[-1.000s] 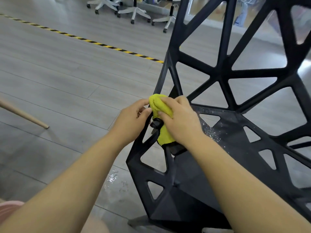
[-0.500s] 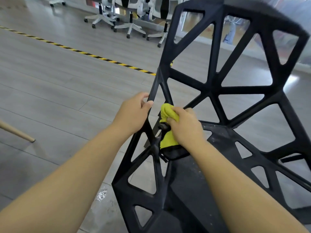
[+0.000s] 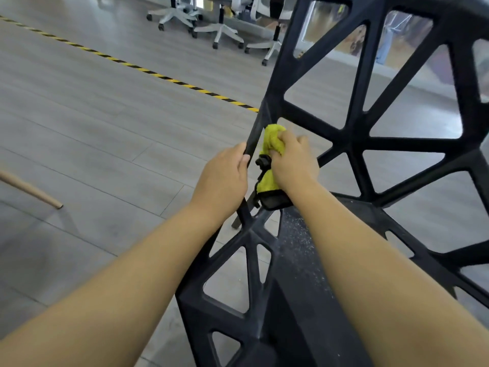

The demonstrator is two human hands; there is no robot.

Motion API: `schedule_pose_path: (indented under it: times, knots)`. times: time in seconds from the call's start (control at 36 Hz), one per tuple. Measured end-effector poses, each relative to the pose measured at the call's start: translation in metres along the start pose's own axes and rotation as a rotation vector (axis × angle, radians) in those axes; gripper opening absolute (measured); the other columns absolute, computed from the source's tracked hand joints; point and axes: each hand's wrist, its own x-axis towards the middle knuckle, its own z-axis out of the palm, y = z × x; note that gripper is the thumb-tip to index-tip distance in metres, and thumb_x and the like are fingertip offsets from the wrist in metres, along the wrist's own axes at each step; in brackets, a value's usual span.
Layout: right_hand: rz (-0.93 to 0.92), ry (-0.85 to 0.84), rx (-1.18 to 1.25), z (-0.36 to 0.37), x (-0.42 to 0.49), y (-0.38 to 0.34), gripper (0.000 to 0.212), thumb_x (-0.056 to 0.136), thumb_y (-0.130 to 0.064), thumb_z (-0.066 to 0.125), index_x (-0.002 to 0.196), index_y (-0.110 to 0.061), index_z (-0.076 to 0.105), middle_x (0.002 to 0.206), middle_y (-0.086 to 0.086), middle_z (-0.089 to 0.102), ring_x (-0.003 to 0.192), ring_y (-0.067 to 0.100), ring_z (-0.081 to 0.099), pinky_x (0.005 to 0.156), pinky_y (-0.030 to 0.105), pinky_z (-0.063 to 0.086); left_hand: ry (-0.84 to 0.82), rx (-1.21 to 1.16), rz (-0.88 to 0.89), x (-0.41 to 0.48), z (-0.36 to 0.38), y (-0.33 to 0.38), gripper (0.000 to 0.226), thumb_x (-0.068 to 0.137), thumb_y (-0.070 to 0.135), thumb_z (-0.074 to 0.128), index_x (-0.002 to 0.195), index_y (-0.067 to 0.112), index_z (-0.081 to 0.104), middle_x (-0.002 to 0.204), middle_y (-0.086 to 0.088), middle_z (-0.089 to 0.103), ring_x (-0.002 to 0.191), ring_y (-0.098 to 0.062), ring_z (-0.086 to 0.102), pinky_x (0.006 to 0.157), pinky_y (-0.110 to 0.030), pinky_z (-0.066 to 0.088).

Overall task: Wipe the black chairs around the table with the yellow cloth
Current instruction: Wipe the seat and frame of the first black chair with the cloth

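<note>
A black chair with a lattice of triangular openings fills the right half of the view, its seat dusted with pale specks. My left hand grips the slanted left edge bar of its backrest. My right hand holds the bunched yellow cloth with a black trim, pressed against the inner side of that same bar. Part of the cloth hangs below my palm above the seat.
Grey plank floor stretches left, crossed by a yellow-and-black striped tape line. Several white-based office chairs stand at the back. A wooden leg pokes in at the left. A wet patch lies on the floor under the chair.
Both hands have slid upward along the backrest's left bar. My left hand moved from the cloth onto the bar. The view has tilted up.
</note>
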Motion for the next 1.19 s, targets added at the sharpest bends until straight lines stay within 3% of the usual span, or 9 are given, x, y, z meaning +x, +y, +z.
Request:
schedule_pose_path:
  times: [0.33, 0.47, 0.64, 0.69, 0.75, 0.83, 0.92, 1.06, 1.19]
  knots:
    - [0.216, -0.33, -0.103, 0.02, -0.012, 0.043, 0.028, 0.092, -0.016, 0.044, 0.117, -0.009, 0.054, 0.115, 0.016, 0.054, 0.096, 0.035, 0.053, 0.073, 0.032, 0.038, 0.053, 0.028, 0.005, -0.001, 0.002, -0.001, 0.024, 0.1, 0.017, 0.034, 0.096, 0.008, 0.055, 0.08, -0.007, 0.058, 0.079, -0.023, 0.055, 0.07, -0.041, 0.045]
    - [0.249, -0.49, 0.012, 0.018, -0.036, 0.039, 0.013, 0.086, -0.013, 0.046, 0.075, -0.009, 0.05, 0.075, 0.01, 0.053, 0.071, 0.029, 0.049, 0.056, 0.031, 0.035, 0.056, 0.008, 0.002, -0.001, 0.001, -0.004, 0.024, 0.1, 0.017, 0.035, 0.101, 0.008, 0.058, 0.075, -0.003, 0.054, 0.074, -0.019, 0.05, 0.063, -0.027, 0.037]
    - [0.171, -0.623, 0.138, 0.004, -0.095, 0.02, 0.014, 0.088, -0.018, 0.054, 0.076, -0.011, 0.054, 0.08, 0.015, 0.048, 0.073, 0.024, 0.048, 0.054, 0.027, 0.037, 0.07, 0.055, 0.003, -0.004, -0.003, -0.004, 0.031, 0.099, 0.021, 0.039, 0.069, 0.021, 0.03, 0.063, 0.002, 0.034, 0.063, -0.019, 0.034, 0.051, -0.024, 0.02]
    - [0.098, -0.67, 0.161, -0.002, -0.115, 0.011, 0.023, 0.085, -0.017, 0.058, 0.065, -0.017, 0.047, 0.081, 0.019, 0.035, 0.065, 0.019, 0.045, 0.048, 0.026, 0.031, 0.076, 0.064, 0.001, -0.007, -0.005, -0.003, 0.029, 0.1, 0.022, 0.04, 0.072, 0.014, 0.042, 0.062, 0.004, 0.038, 0.066, -0.021, 0.039, 0.055, -0.026, 0.018]
    - [0.029, -0.709, 0.185, -0.006, -0.13, 0.002, 0.023, 0.085, -0.022, 0.062, 0.065, -0.023, 0.05, 0.076, 0.015, 0.042, 0.067, 0.018, 0.05, 0.053, 0.025, 0.035, 0.068, 0.078, -0.002, -0.009, -0.008, -0.001, 0.028, 0.1, 0.023, 0.041, 0.099, 0.008, 0.064, 0.072, 0.0, 0.052, 0.077, -0.022, 0.047, 0.063, -0.026, 0.029]
    - [0.012, -0.628, 0.141, -0.004, -0.138, -0.003, 0.013, 0.085, -0.029, 0.062, 0.097, -0.028, 0.066, 0.099, 0.01, 0.062, 0.095, 0.029, 0.059, 0.071, 0.029, 0.041, 0.013, 0.07, 0.004, -0.018, -0.017, 0.001, 0.037, 0.099, 0.026, 0.04, 0.126, 0.008, 0.058, 0.092, -0.01, 0.063, 0.089, -0.023, 0.054, 0.071, -0.027, 0.037]
    - [0.062, -0.49, 0.155, -0.001, -0.132, 0.002, 0.011, 0.082, -0.025, 0.061, 0.077, -0.035, 0.064, 0.093, 0.011, 0.061, 0.094, 0.03, 0.06, 0.07, 0.029, 0.039, -0.031, 0.014, -0.016, -0.035, -0.026, -0.003, 0.037, 0.098, 0.024, 0.045, 0.13, 0.009, 0.055, 0.107, -0.009, 0.067, 0.1, -0.024, 0.058, 0.075, -0.016, 0.034]
    - [0.128, -0.492, 0.195, -0.002, -0.114, 0.006, 0.013, 0.079, -0.015, 0.064, 0.08, -0.028, 0.068, 0.069, 0.0, 0.058, 0.076, 0.025, 0.057, 0.06, 0.029, 0.04, -0.048, -0.021, -0.05, -0.068, -0.034, -0.004, 0.024, 0.095, 0.017, 0.051, 0.114, 0.009, 0.064, 0.067, 0.009, 0.052, 0.06, -0.006, 0.046, 0.063, -0.023, 0.035]
    - [0.19, -0.382, 0.123, -0.001, -0.1, 0.017, 0.017, 0.079, -0.015, 0.057, 0.069, -0.028, 0.061, 0.087, 0.005, 0.061, 0.083, 0.028, 0.058, 0.065, 0.03, 0.04, -0.038, -0.063, -0.09, -0.082, -0.04, -0.001, 0.025, 0.095, 0.017, 0.053, 0.117, 0.016, 0.064, 0.075, 0.007, 0.056, 0.062, -0.001, 0.049, 0.068, -0.021, 0.039]
